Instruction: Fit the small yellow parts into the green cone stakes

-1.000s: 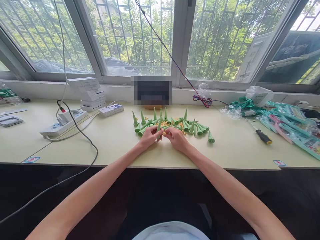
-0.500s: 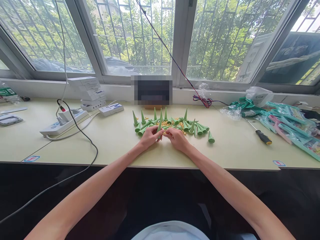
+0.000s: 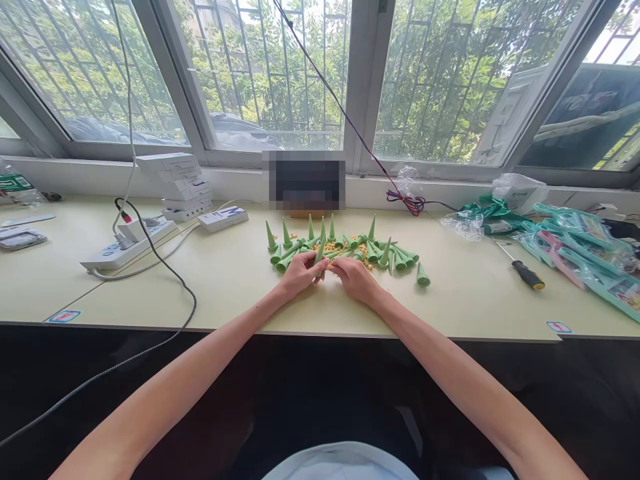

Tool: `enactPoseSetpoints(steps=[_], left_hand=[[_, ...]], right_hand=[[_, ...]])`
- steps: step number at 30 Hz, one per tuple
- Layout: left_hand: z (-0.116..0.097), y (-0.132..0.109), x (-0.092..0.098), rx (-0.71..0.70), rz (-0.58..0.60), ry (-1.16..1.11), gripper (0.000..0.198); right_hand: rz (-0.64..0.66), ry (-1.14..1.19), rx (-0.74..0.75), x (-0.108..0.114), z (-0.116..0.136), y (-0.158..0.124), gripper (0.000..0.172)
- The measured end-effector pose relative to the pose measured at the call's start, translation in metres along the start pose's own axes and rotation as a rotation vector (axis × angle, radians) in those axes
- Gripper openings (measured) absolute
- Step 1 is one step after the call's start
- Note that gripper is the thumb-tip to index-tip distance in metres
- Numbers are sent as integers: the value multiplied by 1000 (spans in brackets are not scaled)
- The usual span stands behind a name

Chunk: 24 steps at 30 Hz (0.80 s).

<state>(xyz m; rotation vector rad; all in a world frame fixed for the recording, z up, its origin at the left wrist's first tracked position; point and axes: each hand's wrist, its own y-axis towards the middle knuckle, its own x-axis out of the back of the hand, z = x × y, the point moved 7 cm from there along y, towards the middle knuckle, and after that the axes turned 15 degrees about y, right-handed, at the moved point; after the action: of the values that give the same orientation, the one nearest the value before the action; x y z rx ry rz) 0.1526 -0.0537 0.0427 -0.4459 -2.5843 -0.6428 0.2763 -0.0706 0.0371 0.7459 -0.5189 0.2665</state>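
Note:
Both my hands meet at the middle of the pale table (image 3: 235,287), just in front of a heap of green cone-shaped spikes (image 3: 380,253). My left hand (image 3: 299,273) is closed around one green spike (image 3: 319,253) that points up and away. My right hand (image 3: 356,277) pinches something small and yellowish at the base of that spike; it is too small to name. Small yellow pieces (image 3: 334,247) lie scattered among the spikes. Several spikes stand upright at the back of the heap.
A white power strip (image 3: 127,245) with a black cable (image 3: 173,277) lies at the left, stacked white boxes (image 3: 177,183) behind it. A screwdriver (image 3: 523,270) and teal packaged items (image 3: 575,247) lie at the right. A blurred dark screen (image 3: 307,180) stands by the window.

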Motion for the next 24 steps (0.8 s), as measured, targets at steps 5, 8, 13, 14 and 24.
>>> enactPoseSetpoints(steps=[5, 8, 13, 14, 24], left_hand=[[-1, 1, 1, -4, -11, -14, 29], [-1, 1, 1, -10, -25, -17, 30], [-1, 1, 2, -9, -27, -17, 30], [-1, 1, 2, -8, -25, -18, 30], [-2, 0, 1, -6, -7, -16, 32]], right_hand=[[-2, 24, -15, 1, 3, -1, 22], [-28, 67, -16, 3, 5, -2, 14], [-41, 81, -7, 3, 4, -2, 11], [-39, 78, 0, 3, 4, -2, 10], [-14, 36, -2, 1, 4, -1, 20]])
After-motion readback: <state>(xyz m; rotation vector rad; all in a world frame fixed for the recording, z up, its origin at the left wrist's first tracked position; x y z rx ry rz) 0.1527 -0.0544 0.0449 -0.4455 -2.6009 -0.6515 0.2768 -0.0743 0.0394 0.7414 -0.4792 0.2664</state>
